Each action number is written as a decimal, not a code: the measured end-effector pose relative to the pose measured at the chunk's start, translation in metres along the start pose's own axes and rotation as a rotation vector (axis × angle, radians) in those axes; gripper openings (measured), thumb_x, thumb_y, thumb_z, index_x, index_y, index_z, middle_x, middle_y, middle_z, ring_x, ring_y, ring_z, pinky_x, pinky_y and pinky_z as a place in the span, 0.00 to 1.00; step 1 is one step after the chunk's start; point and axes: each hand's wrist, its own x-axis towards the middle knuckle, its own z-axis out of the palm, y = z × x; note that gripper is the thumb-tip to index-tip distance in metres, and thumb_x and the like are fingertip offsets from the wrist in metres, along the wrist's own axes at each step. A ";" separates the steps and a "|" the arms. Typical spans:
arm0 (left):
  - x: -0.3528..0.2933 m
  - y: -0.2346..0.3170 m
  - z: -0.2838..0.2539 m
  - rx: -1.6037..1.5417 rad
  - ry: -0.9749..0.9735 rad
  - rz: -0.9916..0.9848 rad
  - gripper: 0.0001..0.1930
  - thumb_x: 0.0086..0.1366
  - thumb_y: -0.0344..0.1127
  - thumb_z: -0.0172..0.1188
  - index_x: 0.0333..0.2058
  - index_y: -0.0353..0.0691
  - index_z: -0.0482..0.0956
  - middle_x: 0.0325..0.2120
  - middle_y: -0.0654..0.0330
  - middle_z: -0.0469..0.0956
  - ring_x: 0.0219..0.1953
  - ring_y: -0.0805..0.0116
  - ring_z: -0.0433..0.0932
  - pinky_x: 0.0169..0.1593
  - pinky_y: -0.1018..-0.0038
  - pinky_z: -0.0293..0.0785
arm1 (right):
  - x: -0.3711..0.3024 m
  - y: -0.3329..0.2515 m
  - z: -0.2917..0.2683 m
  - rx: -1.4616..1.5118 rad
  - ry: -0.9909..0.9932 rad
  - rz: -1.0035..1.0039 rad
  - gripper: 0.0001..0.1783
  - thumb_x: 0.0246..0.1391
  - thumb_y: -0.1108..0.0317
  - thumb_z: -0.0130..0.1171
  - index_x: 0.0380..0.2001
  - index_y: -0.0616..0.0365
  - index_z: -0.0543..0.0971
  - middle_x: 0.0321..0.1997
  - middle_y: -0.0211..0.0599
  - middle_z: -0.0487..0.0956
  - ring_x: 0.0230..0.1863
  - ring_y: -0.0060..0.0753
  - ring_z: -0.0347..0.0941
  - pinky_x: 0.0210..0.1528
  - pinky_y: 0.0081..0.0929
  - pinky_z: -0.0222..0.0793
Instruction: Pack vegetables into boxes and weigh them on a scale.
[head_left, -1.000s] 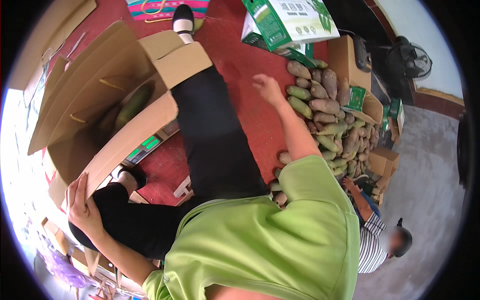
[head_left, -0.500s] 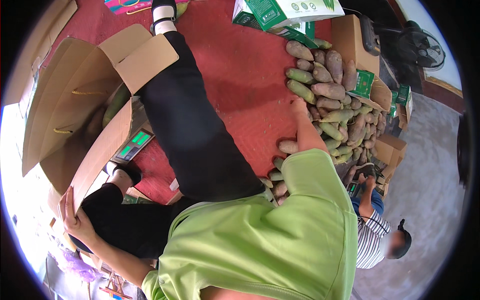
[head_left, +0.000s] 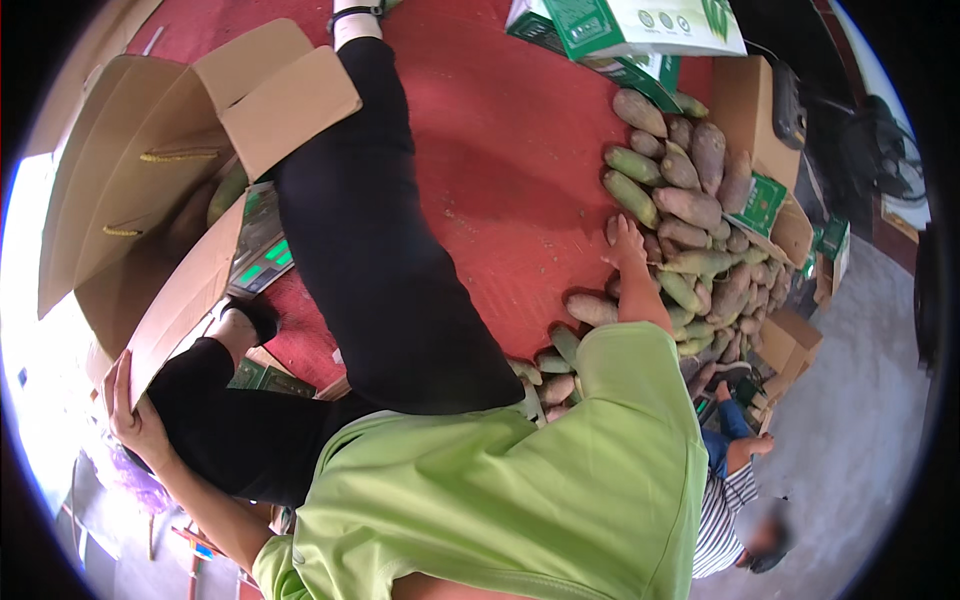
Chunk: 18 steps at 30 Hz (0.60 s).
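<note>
At the left, my left hand (head_left: 138, 425) grips the lower edge of a flap of an open cardboard box (head_left: 185, 318). Inside that box, a green radish (head_left: 228, 193) shows partly in shadow. My right arm reaches out to the left edge of a heap of muddy green and brownish-pink radishes (head_left: 690, 207). There my right hand (head_left: 628, 245) has its fingers curled on a small brownish radish (head_left: 612, 230), mostly hidden by the hand. Another pale radish (head_left: 592, 309) lies on the red floor covering beside my forearm.
A scale with a lit green display (head_left: 265, 262) sits by the box. Green-and-white cartons (head_left: 660, 30) stand at the top, and a brown carton (head_left: 742, 110) borders the heap. A person in a striped top (head_left: 718, 525) sits at lower right. My black-trousered leg (head_left: 360, 230) stretches between box and heap.
My right hand, earlier low at the heap's edge, now has its fingers on a small radish. The view has shifted, and the person at lower right has moved their arms. My left hand stays on the flap.
</note>
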 end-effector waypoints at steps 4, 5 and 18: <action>-0.001 0.001 -0.004 -0.011 -0.004 -0.025 0.18 0.55 0.18 0.51 0.44 0.33 0.81 0.39 0.53 0.80 0.45 0.59 0.78 0.53 0.69 0.69 | 0.008 -0.008 0.008 -0.088 0.073 0.033 0.27 0.56 0.54 0.54 0.58 0.46 0.66 0.61 0.35 0.66 0.63 0.41 0.61 0.55 0.46 0.66; 0.000 0.004 -0.006 -0.021 -0.009 -0.031 0.19 0.54 0.17 0.50 0.44 0.33 0.81 0.40 0.53 0.80 0.45 0.59 0.78 0.53 0.69 0.69 | 0.010 -0.009 0.014 -0.089 0.081 0.008 0.27 0.56 0.54 0.54 0.58 0.46 0.66 0.61 0.35 0.66 0.63 0.41 0.61 0.55 0.46 0.66; 0.010 0.020 -0.008 -0.044 0.068 -0.041 0.17 0.46 0.20 0.55 0.36 0.35 0.83 0.35 0.55 0.81 0.43 0.59 0.79 0.50 0.70 0.71 | -0.001 -0.021 0.023 -0.359 0.071 -0.166 0.20 0.54 0.58 0.55 0.50 0.46 0.70 0.55 0.32 0.70 0.58 0.40 0.67 0.54 0.44 0.67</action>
